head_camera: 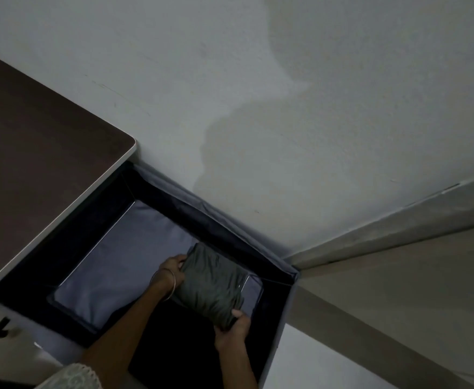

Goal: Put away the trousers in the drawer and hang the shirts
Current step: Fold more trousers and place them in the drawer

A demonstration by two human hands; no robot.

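A folded pair of grey-green trousers [213,284] lies low inside the open dark fabric drawer [219,217], against its right end. My left hand [172,266] grips the far edge of the fold, a bangle on its wrist. My right hand [231,329] grips the near corner of the same bundle. The drawer floor shows a pale grey-blue liner [123,262], bare to the left of the trousers. No shirts are in view.
A dark brown tabletop with a pale edge [47,153] overhangs the drawer's left side. A white wall [286,94] runs right behind the drawer. A skirting strip and wood-tone floor [398,276] lie to the right.
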